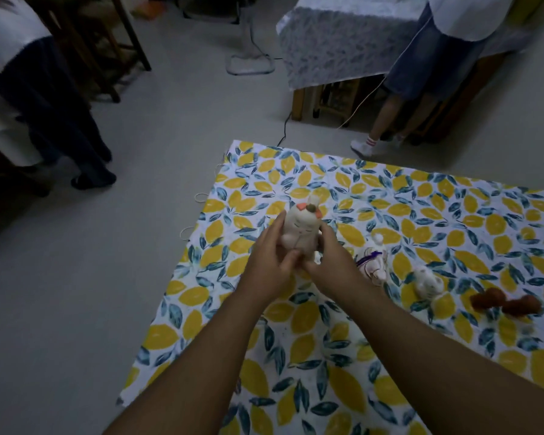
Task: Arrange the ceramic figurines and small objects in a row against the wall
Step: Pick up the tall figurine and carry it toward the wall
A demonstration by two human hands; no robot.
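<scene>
Dim room, grey floor; lemon-print cloth (pixel 390 356) spread over a low surface. Both forearms reach in from the bottom edge. Left hand (pixel 269 262) and right hand (pixel 330 265) together grip a white cat-like figurine (pixel 300 229), fingers wrapped round its sides and base, held upright near the cloth's far left part; whether it touches the cloth cannot be told. Orange ears and a small brown knob on its head. To the right, apart from the hands: a white figurine with purple ribbon (pixel 372 259), then a smaller white figurine (pixel 427 282), then reddish-brown lumps (pixel 504 301), possibly fruit models, blurred. Two other people stand in the background
</scene>
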